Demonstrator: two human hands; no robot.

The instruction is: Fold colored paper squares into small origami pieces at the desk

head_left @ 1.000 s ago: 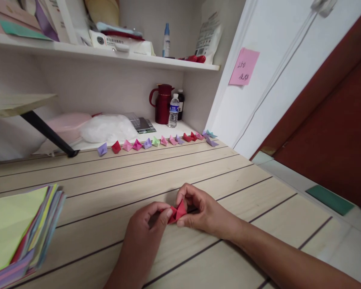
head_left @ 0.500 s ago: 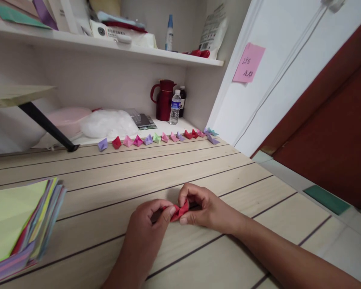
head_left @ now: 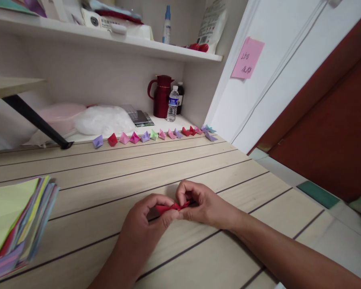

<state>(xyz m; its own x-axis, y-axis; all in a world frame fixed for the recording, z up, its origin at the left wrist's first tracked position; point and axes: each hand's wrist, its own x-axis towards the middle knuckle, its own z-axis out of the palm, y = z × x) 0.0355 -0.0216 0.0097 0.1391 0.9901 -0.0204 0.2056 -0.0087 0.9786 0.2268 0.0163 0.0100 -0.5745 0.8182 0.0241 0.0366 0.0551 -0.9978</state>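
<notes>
A small folded piece of red paper (head_left: 165, 208) is pinched between both hands, just above the wooden tabletop (head_left: 132, 168). My left hand (head_left: 150, 218) grips its left part with thumb and index finger. On the other end, the thumb and fingers of my right hand (head_left: 198, 202) are closed. The fingertips nearly meet and cover part of the paper. Along the table's back edge runs a row of folded paper boats in several colours, among them a red boat (head_left: 112, 139) and a purple boat (head_left: 98, 141).
A stack of coloured paper sheets (head_left: 12, 216) lies at the left. Behind the boats stand a dark red jug (head_left: 161, 96) and a water bottle (head_left: 173, 104), beside a white plastic bag (head_left: 104, 120). A black shelf leg (head_left: 37, 120) slants down at the back left.
The red paper has turned and looks flatter, with more of it showing to the left. My fingertips have come closer together. The whole view has shifted slightly.
</notes>
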